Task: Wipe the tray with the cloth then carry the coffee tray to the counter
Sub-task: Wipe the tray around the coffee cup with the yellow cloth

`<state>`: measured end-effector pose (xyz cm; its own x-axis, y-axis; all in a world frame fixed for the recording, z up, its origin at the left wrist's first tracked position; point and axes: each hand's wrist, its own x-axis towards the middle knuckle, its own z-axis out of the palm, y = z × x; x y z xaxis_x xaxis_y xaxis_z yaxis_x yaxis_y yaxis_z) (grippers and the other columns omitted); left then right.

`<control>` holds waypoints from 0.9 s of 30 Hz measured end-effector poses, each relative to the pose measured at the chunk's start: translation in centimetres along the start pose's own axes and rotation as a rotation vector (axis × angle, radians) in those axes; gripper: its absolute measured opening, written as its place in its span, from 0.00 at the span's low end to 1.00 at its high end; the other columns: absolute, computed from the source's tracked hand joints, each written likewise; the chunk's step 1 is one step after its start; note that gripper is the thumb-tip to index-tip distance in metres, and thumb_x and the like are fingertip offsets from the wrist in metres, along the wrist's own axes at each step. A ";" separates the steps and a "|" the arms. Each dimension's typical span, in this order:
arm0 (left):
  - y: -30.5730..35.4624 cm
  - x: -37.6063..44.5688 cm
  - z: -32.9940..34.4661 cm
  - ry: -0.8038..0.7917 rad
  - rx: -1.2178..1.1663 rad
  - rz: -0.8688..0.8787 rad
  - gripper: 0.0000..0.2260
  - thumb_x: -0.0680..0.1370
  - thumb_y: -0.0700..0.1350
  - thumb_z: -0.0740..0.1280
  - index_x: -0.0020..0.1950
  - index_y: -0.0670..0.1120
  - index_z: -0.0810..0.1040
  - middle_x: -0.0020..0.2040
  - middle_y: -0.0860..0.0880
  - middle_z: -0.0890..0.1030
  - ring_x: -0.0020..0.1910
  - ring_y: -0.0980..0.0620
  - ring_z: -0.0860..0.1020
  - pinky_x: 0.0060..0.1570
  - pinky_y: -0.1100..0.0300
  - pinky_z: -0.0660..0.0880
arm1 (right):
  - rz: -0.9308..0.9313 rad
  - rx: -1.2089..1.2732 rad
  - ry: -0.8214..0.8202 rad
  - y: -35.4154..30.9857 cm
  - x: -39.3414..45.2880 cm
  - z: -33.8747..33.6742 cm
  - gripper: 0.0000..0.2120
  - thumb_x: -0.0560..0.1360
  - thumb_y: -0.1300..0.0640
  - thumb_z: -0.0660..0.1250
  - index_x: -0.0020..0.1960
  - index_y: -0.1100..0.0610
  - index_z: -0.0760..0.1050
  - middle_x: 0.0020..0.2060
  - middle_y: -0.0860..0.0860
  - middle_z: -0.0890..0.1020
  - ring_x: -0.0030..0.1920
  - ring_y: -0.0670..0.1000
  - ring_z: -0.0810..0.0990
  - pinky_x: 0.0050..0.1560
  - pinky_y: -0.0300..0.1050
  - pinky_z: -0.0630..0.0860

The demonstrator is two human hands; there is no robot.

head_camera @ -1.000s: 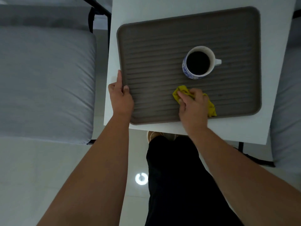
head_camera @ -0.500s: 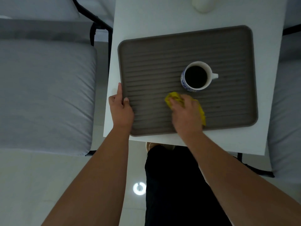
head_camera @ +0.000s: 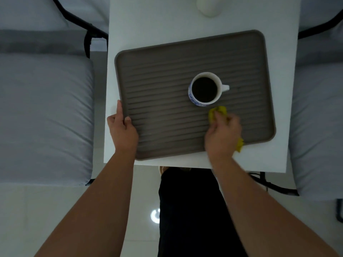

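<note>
Tray (head_camera: 167,75), lying on the tabletop (head_camera: 148,19), is being pinned at its edge by the left hand (head_camera: 122,128) grip while the right hand (head_camera: 222,134), bunching the cloth (head_camera: 219,111), is wiping beside the cup (head_camera: 205,89).

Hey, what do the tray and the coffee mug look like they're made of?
Tray: probably matte plastic or silicone, grey-brown, with moulded parallel ridges and a rounded raised rim. Coffee mug: likely glazed ceramic, white with a blue painted pattern on its side and a smooth rim.

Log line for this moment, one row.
phase: wiping | right hand: yellow cloth on tray | left hand: tray edge | cup: on tray
</note>
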<state>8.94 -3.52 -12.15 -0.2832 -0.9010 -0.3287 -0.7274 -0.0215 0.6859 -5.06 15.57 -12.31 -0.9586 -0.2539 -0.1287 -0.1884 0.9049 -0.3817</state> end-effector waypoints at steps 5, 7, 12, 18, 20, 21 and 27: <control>0.1 0.0 0.1 0.015 0.058 0.011 0.24 0.81 0.39 0.56 0.76 0.54 0.59 0.56 0.50 0.64 0.53 0.57 0.67 0.56 0.74 0.60 | -0.333 -0.008 -0.230 -5.6 -5.5 2.0 0.24 0.62 0.63 0.74 0.58 0.52 0.79 0.54 0.60 0.79 0.45 0.62 0.78 0.47 0.53 0.77; -0.1 0.0 0.1 0.022 0.077 0.029 0.24 0.81 0.39 0.56 0.76 0.54 0.59 0.56 0.50 0.65 0.54 0.56 0.67 0.59 0.71 0.61 | -0.451 -0.006 -0.280 -5.0 -5.0 2.0 0.24 0.61 0.62 0.75 0.57 0.51 0.79 0.54 0.58 0.79 0.44 0.61 0.78 0.44 0.51 0.78; -0.2 -0.1 0.3 0.033 0.104 0.043 0.24 0.81 0.39 0.56 0.76 0.53 0.58 0.56 0.50 0.64 0.53 0.57 0.67 0.58 0.72 0.60 | -0.398 -0.012 -0.275 2.2 0.2 -1.2 0.16 0.73 0.56 0.66 0.60 0.47 0.76 0.58 0.52 0.76 0.55 0.57 0.75 0.54 0.48 0.76; -0.7 0.0 0.5 0.049 0.115 0.072 0.24 0.80 0.40 0.56 0.76 0.52 0.59 0.56 0.49 0.63 0.59 0.47 0.70 0.61 0.66 0.61 | -0.019 -0.013 -0.026 8.8 4.9 -4.1 0.13 0.75 0.55 0.62 0.59 0.52 0.77 0.53 0.52 0.74 0.50 0.51 0.74 0.52 0.47 0.74; -0.9 0.1 0.6 0.055 0.112 0.056 0.24 0.80 0.40 0.56 0.76 0.52 0.59 0.56 0.49 0.64 0.61 0.45 0.70 0.61 0.69 0.60 | 0.054 0.021 -0.019 7.4 4.1 -3.7 0.14 0.75 0.56 0.63 0.59 0.52 0.78 0.55 0.57 0.75 0.52 0.58 0.75 0.54 0.51 0.74; -0.9 0.1 0.6 0.058 0.114 0.049 0.24 0.80 0.40 0.56 0.76 0.52 0.59 0.56 0.49 0.64 0.61 0.45 0.70 0.60 0.71 0.59 | 0.082 0.032 -0.026 6.5 3.5 -3.3 0.14 0.75 0.56 0.63 0.59 0.52 0.78 0.55 0.58 0.75 0.52 0.59 0.75 0.55 0.51 0.74; -0.4 -0.2 0.6 0.059 0.122 0.047 0.24 0.81 0.40 0.55 0.76 0.53 0.59 0.61 0.43 0.67 0.62 0.46 0.69 0.62 0.68 0.60 | -0.207 0.090 -0.186 -0.4 -2.8 -1.1 0.15 0.65 0.62 0.73 0.50 0.50 0.82 0.47 0.54 0.80 0.45 0.59 0.79 0.43 0.45 0.74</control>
<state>8.88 -3.05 -12.77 -0.2843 -0.9238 -0.2564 -0.7858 0.0713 0.6144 -2.53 16.30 -10.85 -0.8448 -0.4956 -0.2018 -0.3484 0.7956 -0.4957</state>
